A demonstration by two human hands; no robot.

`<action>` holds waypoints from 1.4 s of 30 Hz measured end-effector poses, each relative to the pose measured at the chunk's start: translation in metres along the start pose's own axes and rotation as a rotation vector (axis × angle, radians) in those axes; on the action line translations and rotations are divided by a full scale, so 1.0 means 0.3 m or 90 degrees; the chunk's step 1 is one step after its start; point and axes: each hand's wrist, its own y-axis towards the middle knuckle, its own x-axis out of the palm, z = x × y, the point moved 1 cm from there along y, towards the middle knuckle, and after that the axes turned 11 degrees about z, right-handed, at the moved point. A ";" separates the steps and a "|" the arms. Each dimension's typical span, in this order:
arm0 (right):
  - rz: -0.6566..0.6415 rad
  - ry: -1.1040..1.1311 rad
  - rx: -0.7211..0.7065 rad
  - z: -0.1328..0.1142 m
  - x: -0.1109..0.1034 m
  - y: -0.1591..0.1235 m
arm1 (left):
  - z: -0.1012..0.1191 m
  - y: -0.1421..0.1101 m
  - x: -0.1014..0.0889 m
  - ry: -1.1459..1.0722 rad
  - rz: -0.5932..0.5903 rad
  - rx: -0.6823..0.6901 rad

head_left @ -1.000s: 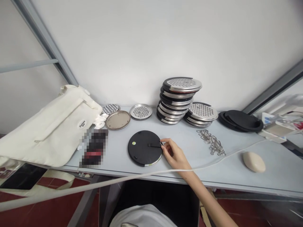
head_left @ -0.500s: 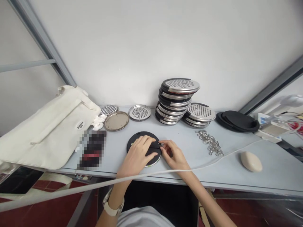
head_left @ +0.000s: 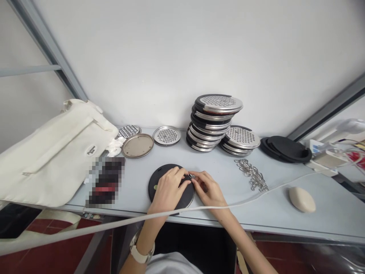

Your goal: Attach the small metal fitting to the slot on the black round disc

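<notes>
A round black disc (head_left: 185,195) lies flat near the table's front edge. My left hand (head_left: 170,185) rests over it, thumb and index finger closed in at its right rim. There my right hand (head_left: 207,186) pinches a small metal clip (head_left: 190,176), whose shape is mostly hidden by the fingertips. To the right lies a loose heap of small metal clips (head_left: 252,176).
Behind stand a tall stack of black-edged metal grater discs (head_left: 213,121) and a lower stack (head_left: 242,139). A white cable (head_left: 211,207) crosses in front of my forearms. A cream bag (head_left: 62,152) sits at left, black lids (head_left: 288,148) and a beige rounded object (head_left: 302,199) at right.
My left thumb and fingers have closed in toward the clip at the disc's right rim. The disc sits slightly nearer to me, and the view has shifted a little.
</notes>
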 end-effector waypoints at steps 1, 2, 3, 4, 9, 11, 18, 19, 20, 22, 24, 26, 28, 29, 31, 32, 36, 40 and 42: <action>0.003 -0.002 0.002 0.000 0.000 0.000 | -0.004 0.001 0.004 -0.005 0.002 -0.010; 0.003 -0.003 -0.001 0.000 0.000 0.000 | -0.008 0.000 0.007 -0.012 0.004 -0.014; 0.007 -0.004 -0.005 0.000 0.000 0.000 | -0.013 0.000 0.009 -0.025 0.002 -0.012; 0.010 -0.001 -0.011 0.000 0.001 0.000 | -0.017 -0.002 0.010 -0.041 0.000 -0.008; 0.045 -0.002 -0.044 0.003 0.001 0.001 | -0.025 -0.011 -0.002 -0.108 -0.019 0.011; 0.049 -0.001 -0.046 0.006 0.002 0.003 | -0.025 -0.013 -0.006 -0.113 -0.021 0.012; 0.058 0.013 -0.039 0.010 0.011 0.004 | -0.031 -0.010 -0.001 -0.118 -0.019 0.026; 0.057 0.015 -0.033 0.010 0.012 0.003 | -0.031 -0.010 -0.001 -0.118 -0.019 0.028; 0.055 0.015 -0.026 0.010 0.013 0.002 | -0.031 -0.009 -0.001 -0.119 -0.020 0.029; 0.050 0.013 -0.010 0.010 0.014 -0.001 | -0.030 -0.008 -0.003 -0.118 -0.025 0.029; 0.043 0.009 0.006 0.009 0.014 -0.002 | -0.029 -0.007 -0.004 -0.116 -0.028 0.027; 0.033 0.007 0.016 0.007 0.013 -0.004 | -0.028 -0.006 -0.004 -0.111 -0.029 0.029; 0.024 0.007 0.020 0.005 0.012 -0.003 | -0.029 -0.005 -0.004 -0.107 -0.029 0.035; 0.023 0.008 0.022 0.003 0.012 -0.003 | -0.029 -0.005 -0.003 -0.104 -0.029 0.038; 0.020 0.018 0.032 0.000 0.012 -0.002 | -0.029 -0.005 -0.001 -0.097 -0.031 0.043; 0.017 0.027 0.038 -0.001 0.012 -0.001 | -0.029 -0.006 0.000 -0.093 -0.033 0.044; -0.001 0.043 0.032 -0.008 0.014 0.001 | -0.028 -0.008 0.001 -0.085 -0.038 0.039; -0.003 0.030 0.001 -0.014 0.016 -0.001 | -0.027 -0.006 0.002 -0.091 -0.038 0.032; -0.007 0.029 -0.008 -0.015 0.015 -0.002 | -0.023 -0.001 0.003 -0.085 -0.039 0.029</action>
